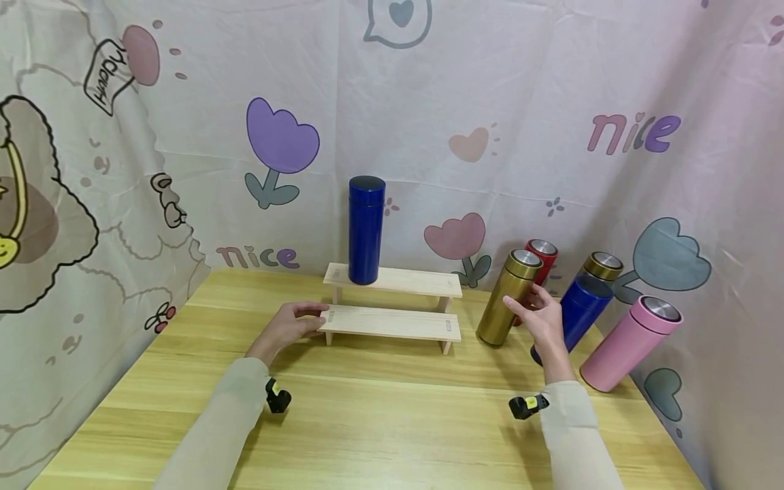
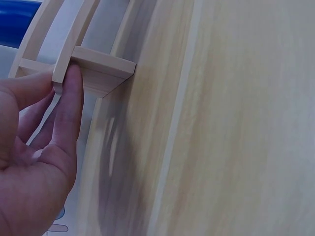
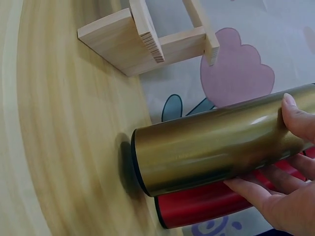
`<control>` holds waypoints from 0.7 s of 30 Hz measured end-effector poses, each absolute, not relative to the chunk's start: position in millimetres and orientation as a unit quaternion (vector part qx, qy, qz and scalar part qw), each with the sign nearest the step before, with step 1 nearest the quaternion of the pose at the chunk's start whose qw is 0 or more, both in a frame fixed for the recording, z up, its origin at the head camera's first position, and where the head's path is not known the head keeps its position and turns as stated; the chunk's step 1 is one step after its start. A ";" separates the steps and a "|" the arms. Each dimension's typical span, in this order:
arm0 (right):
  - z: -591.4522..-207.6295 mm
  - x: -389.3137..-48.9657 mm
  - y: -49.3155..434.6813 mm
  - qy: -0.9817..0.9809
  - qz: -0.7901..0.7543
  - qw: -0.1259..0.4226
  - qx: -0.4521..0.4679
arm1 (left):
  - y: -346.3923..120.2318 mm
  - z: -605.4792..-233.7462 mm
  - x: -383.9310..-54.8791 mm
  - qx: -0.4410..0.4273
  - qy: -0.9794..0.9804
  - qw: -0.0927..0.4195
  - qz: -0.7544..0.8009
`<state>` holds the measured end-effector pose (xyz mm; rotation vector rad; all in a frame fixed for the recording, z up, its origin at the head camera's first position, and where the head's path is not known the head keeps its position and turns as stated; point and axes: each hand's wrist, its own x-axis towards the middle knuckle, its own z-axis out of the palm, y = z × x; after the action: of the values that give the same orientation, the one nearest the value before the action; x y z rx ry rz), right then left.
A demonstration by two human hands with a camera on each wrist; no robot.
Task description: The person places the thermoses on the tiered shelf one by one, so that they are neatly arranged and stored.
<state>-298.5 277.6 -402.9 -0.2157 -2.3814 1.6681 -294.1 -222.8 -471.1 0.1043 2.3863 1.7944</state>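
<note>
My left hand (image 1: 290,328) pinches the left end of the lower step of a two-tier wooden rack (image 1: 392,322), thumb above and fingers beneath in the left wrist view. To the rack's right, my right hand (image 1: 542,320) grips a gold thermos flask (image 1: 497,309), upright with a slight tilt. Whether its base touches the table or hovers just above, I cannot tell. A blue thermos flask (image 1: 365,235) stands on the rack's upper step, near the left end. Partly hidden behind the gold flask is a red flask (image 3: 197,206).
Right of my right hand stand another blue flask (image 1: 584,306), a gold-lidded flask (image 1: 603,265) mostly hidden behind it, and a pink flask (image 1: 631,347). A patterned curtain (image 1: 392,102) hangs behind the wooden table (image 1: 392,422). Both wrists wear small black cameras.
</note>
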 end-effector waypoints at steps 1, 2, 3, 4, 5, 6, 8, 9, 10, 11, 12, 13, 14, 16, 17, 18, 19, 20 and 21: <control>-402.0 -298.2 277.3 -0.813 0.567 0.114 -0.073 | -222.8 -471.1 -294.0 0.035 0.797 0.077 0.598; -401.2 -298.0 276.9 -0.814 0.565 0.115 -0.072 | -222.8 -471.0 -294.0 0.035 0.797 0.077 0.598; -400.3 -297.8 276.6 -0.815 0.563 0.116 -0.072 | -222.8 -471.0 -294.0 0.035 0.797 0.077 0.599; -399.4 -297.6 276.4 -0.816 0.562 0.117 -0.070 | -222.7 -471.0 -294.0 0.035 0.796 0.077 0.599; -398.5 -297.3 276.1 -0.817 0.561 0.118 -0.069 | -222.7 -471.0 -294.0 0.036 0.796 0.077 0.600; -397.6 -297.0 275.9 -0.816 0.561 0.118 -0.068 | -222.9 -471.1 -294.1 0.036 0.795 0.076 0.601; -396.1 -296.7 275.7 -0.816 0.563 0.117 -0.065 | -223.0 -471.3 -294.3 0.036 0.793 0.076 0.603; -395.3 -296.6 275.6 -0.814 0.565 0.118 -0.063 | -223.1 -471.4 -294.4 0.037 0.793 0.076 0.603; -394.5 -296.5 275.5 -0.812 0.568 0.118 -0.061 | -223.2 -471.4 -294.4 0.038 0.793 0.076 0.603; -393.7 -296.3 275.3 -0.811 0.570 0.118 -0.059 | -223.3 -471.4 -294.6 0.038 0.793 0.076 0.603; -393.1 -296.1 275.1 -0.811 0.570 0.119 -0.058 | -223.4 -471.2 -294.6 0.038 0.794 0.076 0.602; -392.3 -296.0 274.9 -0.810 0.571 0.119 -0.056 | -223.3 -470.9 -294.5 0.039 0.794 0.077 0.602; -391.5 -295.8 274.6 -0.809 0.574 0.119 -0.055 | -223.3 -470.6 -294.3 0.039 0.794 0.077 0.602; -389.9 -295.3 274.1 -0.808 0.575 0.119 -0.054 | -223.2 -470.0 -293.9 0.040 0.796 0.078 0.599; -389.0 -295.1 274.0 -0.808 0.575 0.118 -0.055 | -223.3 -469.6 -293.8 0.042 0.798 0.079 0.596; -388.3 -295.2 273.8 -0.808 0.575 0.118 -0.055 | -223.5 -469.3 -293.7 0.042 0.799 0.079 0.594; -387.5 -295.3 273.7 -0.807 0.577 0.117 -0.054 | -223.5 -469.1 -293.7 0.044 0.800 0.079 0.593; -386.7 -295.4 273.8 -0.807 0.577 0.116 -0.054 | -223.6 -469.0 -293.8 0.044 0.801 0.078 0.591; -385.8 -295.5 273.7 -0.807 0.577 0.116 -0.053 | -223.7 -468.9 -293.8 0.047 0.804 0.077 0.588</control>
<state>-295.5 273.7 -385.8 -0.1553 -2.3645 1.6893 -293.8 -223.7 -468.9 0.1401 2.4075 1.7622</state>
